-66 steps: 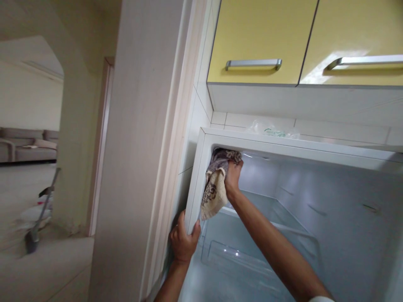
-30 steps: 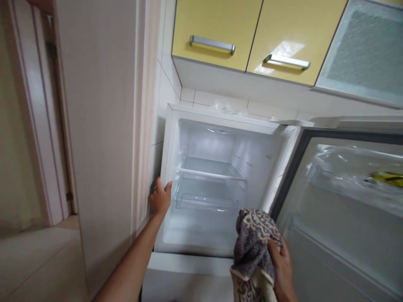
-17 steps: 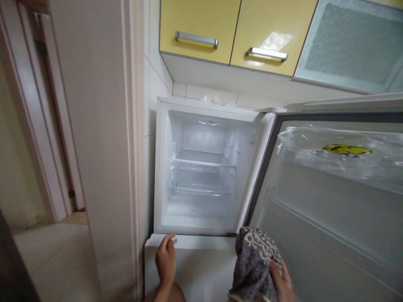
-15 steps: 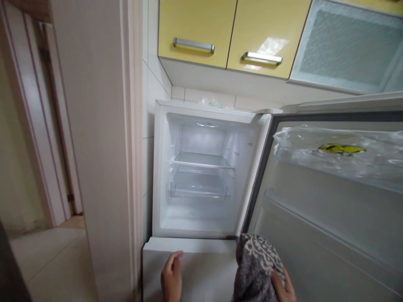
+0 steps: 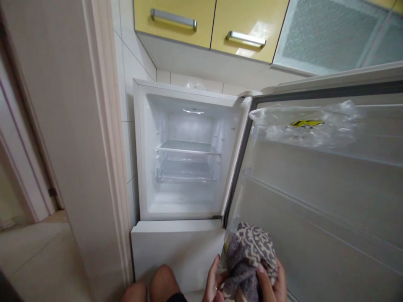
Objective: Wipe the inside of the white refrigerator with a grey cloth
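Note:
A grey and cream patterned cloth point(image 5: 250, 251) is bunched up low in the view, in front of the opened fridge door point(image 5: 302, 193). My right hand point(image 5: 273, 283) grips it from the right, thumb pressed into the folds. On its left side my left hand point(image 5: 214, 280) has its fingers curled at the cloth's lower edge; part of them is hidden. Behind the hands stands the open fridge point(image 5: 190, 212), with a glass shelf point(image 5: 189, 147) and a clear drawer point(image 5: 185, 176) inside.
A plastic bag with a yellow mark point(image 5: 333, 126) covers the upper door rack. Below the fridge compartment is a white lower door point(image 5: 176, 251). My knees point(image 5: 163, 283) show at the bottom. Yellow cupboards point(image 5: 176, 29) hang above, and a door frame point(image 5: 107, 167) stands left.
My left hand has moved right, from in front of the lower door to the cloth. The cloth is now bunched between both hands. The view has shifted and my knees have come into sight.

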{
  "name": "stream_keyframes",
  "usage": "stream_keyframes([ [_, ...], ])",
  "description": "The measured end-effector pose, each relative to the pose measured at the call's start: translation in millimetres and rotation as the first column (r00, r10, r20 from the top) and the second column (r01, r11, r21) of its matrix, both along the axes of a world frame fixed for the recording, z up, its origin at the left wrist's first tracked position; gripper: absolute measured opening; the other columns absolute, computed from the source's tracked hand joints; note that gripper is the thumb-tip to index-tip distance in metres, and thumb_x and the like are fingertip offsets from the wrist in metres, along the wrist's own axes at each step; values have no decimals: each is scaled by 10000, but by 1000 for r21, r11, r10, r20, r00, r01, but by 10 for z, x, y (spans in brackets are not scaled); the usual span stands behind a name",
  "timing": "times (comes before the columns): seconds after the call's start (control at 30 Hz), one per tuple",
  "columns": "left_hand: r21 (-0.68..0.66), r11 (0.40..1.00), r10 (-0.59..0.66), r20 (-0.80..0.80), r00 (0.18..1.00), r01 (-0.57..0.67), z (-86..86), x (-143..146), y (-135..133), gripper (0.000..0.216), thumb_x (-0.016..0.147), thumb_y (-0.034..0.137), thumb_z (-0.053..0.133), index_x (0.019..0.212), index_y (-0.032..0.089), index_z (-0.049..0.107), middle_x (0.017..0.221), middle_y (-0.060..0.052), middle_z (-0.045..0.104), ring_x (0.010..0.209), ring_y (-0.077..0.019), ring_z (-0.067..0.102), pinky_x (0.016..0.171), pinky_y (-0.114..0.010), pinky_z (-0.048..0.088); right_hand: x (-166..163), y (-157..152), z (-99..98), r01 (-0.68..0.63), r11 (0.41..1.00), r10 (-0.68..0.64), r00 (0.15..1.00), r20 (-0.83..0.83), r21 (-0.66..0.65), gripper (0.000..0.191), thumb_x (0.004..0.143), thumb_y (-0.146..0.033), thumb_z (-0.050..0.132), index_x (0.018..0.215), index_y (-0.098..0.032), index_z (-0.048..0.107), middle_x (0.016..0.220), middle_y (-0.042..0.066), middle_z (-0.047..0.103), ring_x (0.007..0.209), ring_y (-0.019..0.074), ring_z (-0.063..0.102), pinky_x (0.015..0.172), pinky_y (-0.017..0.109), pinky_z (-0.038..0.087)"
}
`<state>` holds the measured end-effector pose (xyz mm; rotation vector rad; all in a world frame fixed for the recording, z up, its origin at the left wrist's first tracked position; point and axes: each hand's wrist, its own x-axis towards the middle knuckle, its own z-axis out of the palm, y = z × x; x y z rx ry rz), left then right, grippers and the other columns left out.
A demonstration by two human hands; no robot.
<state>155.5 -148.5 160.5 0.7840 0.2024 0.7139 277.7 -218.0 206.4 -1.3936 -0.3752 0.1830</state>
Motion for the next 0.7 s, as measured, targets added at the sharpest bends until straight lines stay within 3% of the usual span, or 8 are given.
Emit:
stream_keyframes([
  [0.1, -34, 999, -36, 117, 992, 40, 209, -66, -148, 1279, 522, 807, 810, 1594, 349, 285, 1469, -161, 580, 1427, -394, 479, 1160, -540, 377, -214, -36, -32, -69, 998, 68, 988, 140, 2, 638, 932, -564, 600, 1445, -203, 485, 1469, 106, 564, 1342, 283, 540, 1065, 355, 483],
  [0.17, -79, 997, 10, 160, 987, 3, 409, -139, -259, 1272, 491, 708, 895, 1574, 363, 326, 1520, -134, 544, 1442, -371, 470, 1179, -505, 375, -319, -84, -77, -132, 991, 127, 930, 344, -10, 563, 984, -464, 561, 1482, -220, 467, 1516, 103, 528, 1377, 259, 524, 1100, 354, 473],
  [0.27, -128, 977, 178, 61, 982, -169, 716, -266, -404, 1074, 522, 547, 950, 1470, 305, 506, 1462, -123, 609, 1370, -342, 556, 1175, -444, 409, -400, -213, -68, -268, 960, 242, 658, 713, -79, 590, 995, -330, 558, 1558, -269, 392, 1589, 89, 452, 1453, 239, 456, 1170, 372, 433],
  [0.33, -108, 958, 255, -112, 960, -267, 871, -342, -477, 931, 550, 460, 958, 1384, 252, 599, 1330, -131, 699, 1258, -336, 643, 1102, -430, 487, -406, -341, 15, -329, 930, 312, 475, 823, -163, 659, 984, -285, 572, 1596, -291, 329, 1635, 92, 382, 1498, 254, 391, 1186, 405, 426],
  [0.37, -94, 951, 276, -176, 945, -295, 922, -371, -512, 890, 548, 432, 962, 1348, 228, 630, 1261, -133, 732, 1200, -335, 675, 1058, -423, 520, -397, -415, 71, -341, 917, 350, 428, 833, -210, 685, 978, -278, 581, 1607, -298, 309, 1651, 94, 352, 1511, 263, 366, 1186, 418, 427],
  [0.47, -101, 936, 306, -242, 921, -338, 962, -417, -627, 831, 509, 397, 973, 1262, 188, 690, 1113, -131, 782, 1064, -331, 729, 956, -410, 571, -337, -652, 237, -339, 875, 466, 390, 794, -347, 723, 958, -306, 623, 1611, -315, 312, 1650, 95, 348, 1505, 276, 362, 1168, 422, 442],
  [0.6, -198, 910, 309, -263, 914, -364, 829, -403, -766, 740, 465, 392, 974, 1134, 178, 740, 1004, -120, 802, 1002, -334, 750, 926, -422, 583, -245, -942, 366, -326, 807, 586, 339, 736, -493, 690, 936, -347, 657, 1572, -321, 392, 1612, 101, 398, 1466, 290, 415, 1129, 419, 471],
  [0.7, -245, 909, 265, -287, 921, -338, 726, -390, -806, 682, 452, 391, 968, 1059, 169, 750, 949, -114, 807, 979, -345, 757, 916, -440, 587, -158, -1178, 444, -288, 818, 572, 311, 759, -498, 605, 931, -323, 656, 1514, -326, 494, 1590, 114, 434, 1389, 296, 530, 1065, 402, 536],
])
